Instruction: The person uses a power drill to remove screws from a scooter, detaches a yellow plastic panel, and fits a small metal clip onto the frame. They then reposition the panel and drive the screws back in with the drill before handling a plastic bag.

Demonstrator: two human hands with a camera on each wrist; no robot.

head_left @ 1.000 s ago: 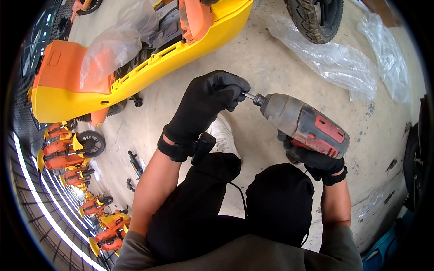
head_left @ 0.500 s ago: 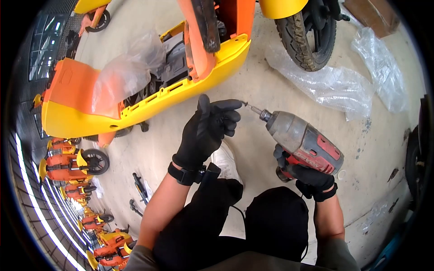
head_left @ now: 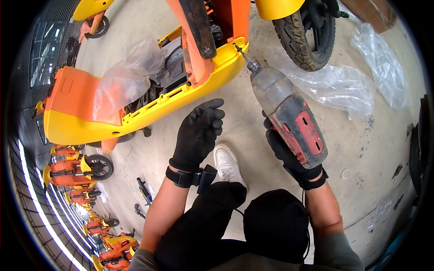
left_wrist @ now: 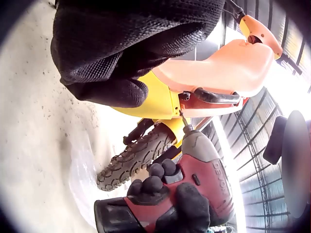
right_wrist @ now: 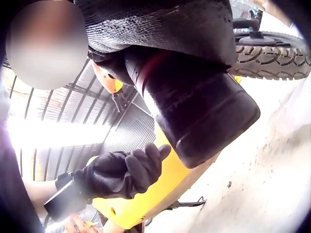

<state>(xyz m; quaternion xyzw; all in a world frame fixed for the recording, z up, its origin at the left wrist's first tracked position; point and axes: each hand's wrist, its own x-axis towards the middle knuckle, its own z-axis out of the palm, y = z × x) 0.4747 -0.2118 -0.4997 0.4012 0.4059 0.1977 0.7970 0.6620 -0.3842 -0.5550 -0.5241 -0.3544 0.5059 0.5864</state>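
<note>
My right hand, in a black glove, grips a red and grey power driver by its handle. On the driver's bit a dark screw points at the front end of the yellow side panel of an orange scooter; whether it touches cannot be told. In the left wrist view the fingers of my right hand wrap the driver's handle. My left hand hangs in the air below the panel with its fingers loosely bent, holding nothing.
Clear plastic wrap lies over the scooter body, and more plastic is on the floor near a black tyre. Several orange scooters stand at the left. A brown box is at the top right.
The driver has moved up and left, away from my left hand to the panel's front end. My left hand has left the bit, where the screw now shows, and dropped slightly lower.
</note>
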